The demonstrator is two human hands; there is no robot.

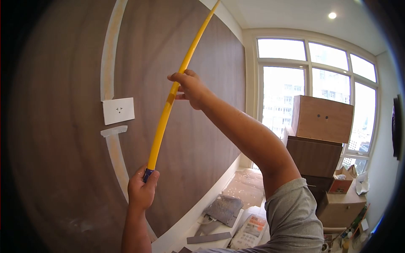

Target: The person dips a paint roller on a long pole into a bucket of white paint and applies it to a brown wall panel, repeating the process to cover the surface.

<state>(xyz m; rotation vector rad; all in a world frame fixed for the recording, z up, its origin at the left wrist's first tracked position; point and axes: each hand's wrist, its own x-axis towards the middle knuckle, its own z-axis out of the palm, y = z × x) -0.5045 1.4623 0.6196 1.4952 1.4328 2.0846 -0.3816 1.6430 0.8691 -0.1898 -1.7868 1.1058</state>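
A long yellow pole (pixel 159 133) with a dark blue lower end runs up along the wall, its top leaving the upper edge of the view. My left hand (pixel 142 189) is closed around the blue end. Higher up, my right hand (pixel 190 89) grips the pole with thumb and fingers, beside a darker yellow band. Behind the pole is a brown wood-grain wall panel (pixel 202 126). Left of my right hand, a white socket plate (pixel 119 111) sits on a pale taped vertical strip (pixel 109 63), with a loose-edged tape piece (pixel 114 131) below it.
Stacked wooden cabinet boxes (pixel 322 120) stand at right before tall windows (pixel 284 90). Low down are a grey slab-like item (pixel 225 208), a dark flat strip (pixel 209 238) and a printed bag (pixel 251 232). An open carton (pixel 341 183) rests by the boxes.
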